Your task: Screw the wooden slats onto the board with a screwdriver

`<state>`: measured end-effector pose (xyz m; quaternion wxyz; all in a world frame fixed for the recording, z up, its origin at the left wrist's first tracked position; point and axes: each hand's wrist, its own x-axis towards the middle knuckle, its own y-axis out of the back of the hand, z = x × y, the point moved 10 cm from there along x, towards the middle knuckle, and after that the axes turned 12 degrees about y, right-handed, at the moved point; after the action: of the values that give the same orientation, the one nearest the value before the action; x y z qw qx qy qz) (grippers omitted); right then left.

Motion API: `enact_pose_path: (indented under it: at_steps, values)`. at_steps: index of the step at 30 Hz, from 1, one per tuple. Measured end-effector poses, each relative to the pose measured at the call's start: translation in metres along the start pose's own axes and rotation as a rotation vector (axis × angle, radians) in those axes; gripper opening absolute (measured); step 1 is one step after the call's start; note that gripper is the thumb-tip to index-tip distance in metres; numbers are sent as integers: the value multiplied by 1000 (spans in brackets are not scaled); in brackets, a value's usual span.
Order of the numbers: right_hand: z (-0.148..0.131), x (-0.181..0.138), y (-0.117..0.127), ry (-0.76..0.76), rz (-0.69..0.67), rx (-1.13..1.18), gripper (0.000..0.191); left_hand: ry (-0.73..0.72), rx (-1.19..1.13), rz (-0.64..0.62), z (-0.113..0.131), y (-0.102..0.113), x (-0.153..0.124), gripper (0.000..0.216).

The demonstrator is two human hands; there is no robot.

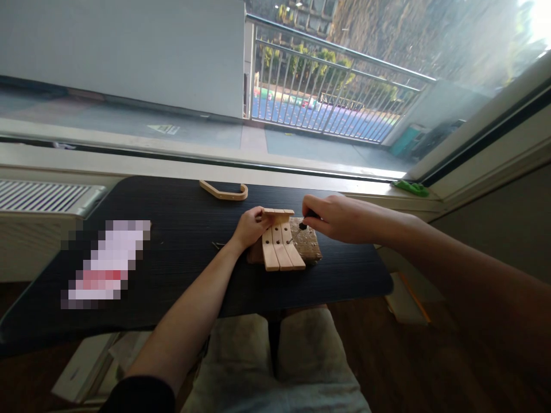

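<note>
Pale-tan slats (283,257), black table (181,229)

The slats (282,257) are smooth wood, the block (307,245) rough.

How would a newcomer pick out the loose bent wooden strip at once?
Find the black table by the window. At its far edge, past the left hand, lies a thin, pale wooden strip. It lies by itself, and its open, bent outline sets it apart from the slatted wooden piece that the left hand holds.
</note>
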<state>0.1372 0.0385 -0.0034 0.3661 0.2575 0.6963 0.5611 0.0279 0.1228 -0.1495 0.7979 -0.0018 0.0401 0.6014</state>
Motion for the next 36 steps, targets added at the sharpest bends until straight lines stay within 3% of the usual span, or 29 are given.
enact_pose_path:
  at_steps: [10,16,27,29,32,36]
  values:
    - [4,3,1,9,4,-16,19,13,14,-3,0,0,0,28]
    - [-3,9,3,109,9,-44,21,32,44,-1,-3,0,-1,31]
    - [-3,23,11,265,-49,58,7,36,152,24,9,1,-9,23]
    - [-1,25,11,347,-31,132,5,21,206,44,13,2,-11,21]
    - [3,31,8,468,-25,243,21,-7,270,68,17,3,-14,16]
    - [7,44,1,583,-94,365,19,13,299,49,15,3,-17,12]
